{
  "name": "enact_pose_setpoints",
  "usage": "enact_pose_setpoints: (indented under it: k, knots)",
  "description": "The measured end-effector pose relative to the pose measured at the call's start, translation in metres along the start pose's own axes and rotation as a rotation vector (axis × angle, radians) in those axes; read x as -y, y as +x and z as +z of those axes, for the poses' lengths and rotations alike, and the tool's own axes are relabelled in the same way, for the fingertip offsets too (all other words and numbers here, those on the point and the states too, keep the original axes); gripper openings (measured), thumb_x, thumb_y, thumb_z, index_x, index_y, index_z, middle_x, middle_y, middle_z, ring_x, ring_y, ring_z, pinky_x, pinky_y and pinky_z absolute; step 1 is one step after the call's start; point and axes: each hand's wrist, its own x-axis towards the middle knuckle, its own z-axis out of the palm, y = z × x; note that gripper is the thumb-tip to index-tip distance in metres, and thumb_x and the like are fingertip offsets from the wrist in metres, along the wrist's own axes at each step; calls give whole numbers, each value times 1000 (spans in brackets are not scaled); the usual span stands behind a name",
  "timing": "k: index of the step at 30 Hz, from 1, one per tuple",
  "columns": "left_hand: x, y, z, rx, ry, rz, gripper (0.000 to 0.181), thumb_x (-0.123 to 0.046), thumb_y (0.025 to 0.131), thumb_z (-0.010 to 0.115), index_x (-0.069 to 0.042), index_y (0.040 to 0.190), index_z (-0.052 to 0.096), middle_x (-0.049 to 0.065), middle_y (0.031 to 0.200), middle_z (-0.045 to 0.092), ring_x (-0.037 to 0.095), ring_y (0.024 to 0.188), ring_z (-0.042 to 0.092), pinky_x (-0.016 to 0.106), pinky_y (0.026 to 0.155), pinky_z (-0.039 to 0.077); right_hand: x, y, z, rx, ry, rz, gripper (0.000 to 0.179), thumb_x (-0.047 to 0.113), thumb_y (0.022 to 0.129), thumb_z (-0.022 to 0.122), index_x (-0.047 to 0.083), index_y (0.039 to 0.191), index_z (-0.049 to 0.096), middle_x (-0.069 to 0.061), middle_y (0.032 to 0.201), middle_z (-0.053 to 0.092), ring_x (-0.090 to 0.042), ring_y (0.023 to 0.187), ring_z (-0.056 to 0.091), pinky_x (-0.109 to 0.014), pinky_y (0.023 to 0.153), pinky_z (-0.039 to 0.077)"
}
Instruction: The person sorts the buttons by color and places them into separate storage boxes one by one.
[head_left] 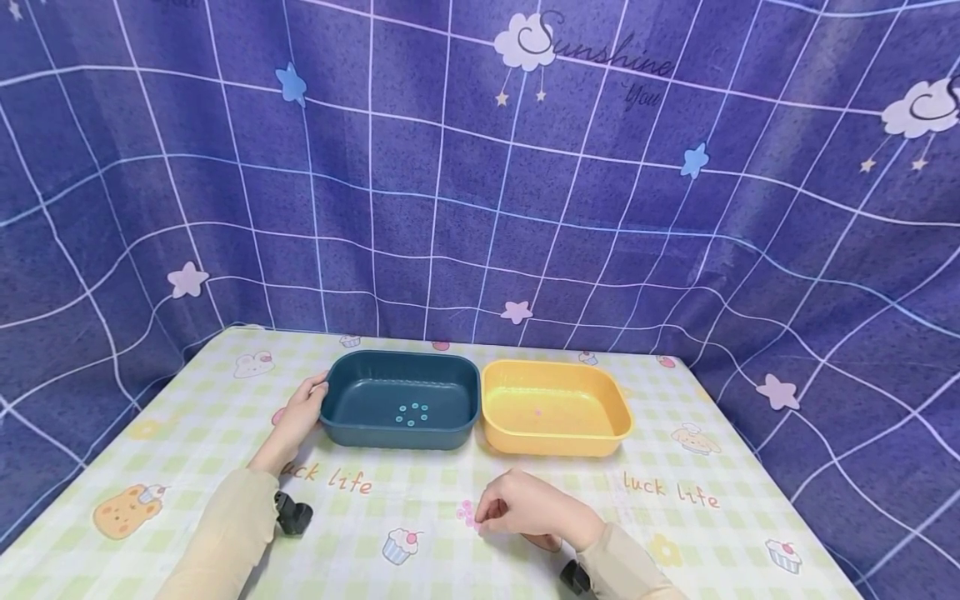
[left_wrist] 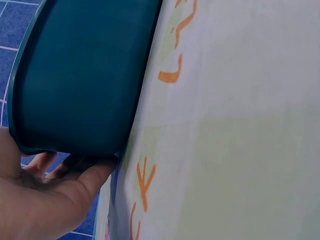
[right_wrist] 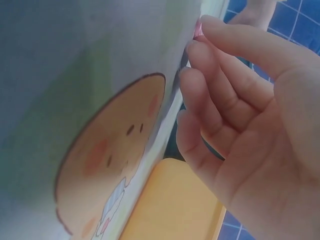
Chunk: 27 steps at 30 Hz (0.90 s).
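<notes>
A dark teal basin [head_left: 401, 439] stands on the table with several small blue ring-like pieces [head_left: 411, 423] inside. My left hand [head_left: 302, 412] holds its left end; in the left wrist view the thumb [left_wrist: 100, 172] lies against the end wall near the base, and other fingers are partly hidden behind. Before me, several small pink pieces [head_left: 467, 510] lie in a cluster on the cloth. My right hand [head_left: 536, 508] is low beside them, fingers curled, thumb and index finger pinching at a pink piece [right_wrist: 198, 29] that their tips mostly hide.
To the right of the teal basin, almost against it, stands a yellow basin [head_left: 555, 444] with one small pink piece [head_left: 537, 412] in it. A checked cloth with printed cartoons covers the table [head_left: 337, 550]. Behind it hangs a blue grid curtain [head_left: 480, 183].
</notes>
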Motion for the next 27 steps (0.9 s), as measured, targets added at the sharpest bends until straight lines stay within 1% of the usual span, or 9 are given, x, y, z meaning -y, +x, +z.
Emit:
enact_pose_setpoints:
  k: [6,12,17,20,24,27]
  knots:
    - [1,1,0,-2,-3,0,54,-34,103,21,-10,151,13,24,154,15,42,138,24,56,105,34,-1,2,1,-23,-84,-54,4,14,80,71,17,83,74,16,70,62,11,62,47,-4,62,41]
    - [2,1,-1,4,-9,-1,55,-36,103,21,-10,151,13,24,154,14,42,138,24,56,105,34,-1,5,3,-37,-143,-82,4,16,80,72,18,82,75,17,70,62,11,60,45,-2,60,38]
    - [1,1,0,6,-7,-1,55,-36,103,21,-11,151,13,23,154,14,42,137,26,55,105,35,1,5,2,-49,-147,-92,5,14,79,72,17,81,75,15,70,64,11,60,46,-2,60,38]
    - [1,1,0,6,-10,5,55,-36,103,21,-11,151,13,23,154,14,41,137,26,55,105,35,0,4,3,-58,-148,-101,5,13,80,72,17,80,74,15,68,62,10,60,44,-2,59,37]
    - [1,0,0,13,-6,4,55,-36,103,20,-11,151,12,23,155,13,42,138,24,56,105,34,-1,4,3,-69,-155,-100,5,14,80,72,18,80,74,15,68,60,10,60,44,-1,59,36]
    - [1,1,-1,16,2,3,56,-37,103,20,-11,151,11,22,155,12,42,138,23,56,105,34,-1,3,2,-76,-156,-99,4,15,80,71,18,82,74,15,70,62,10,62,47,-1,61,37]
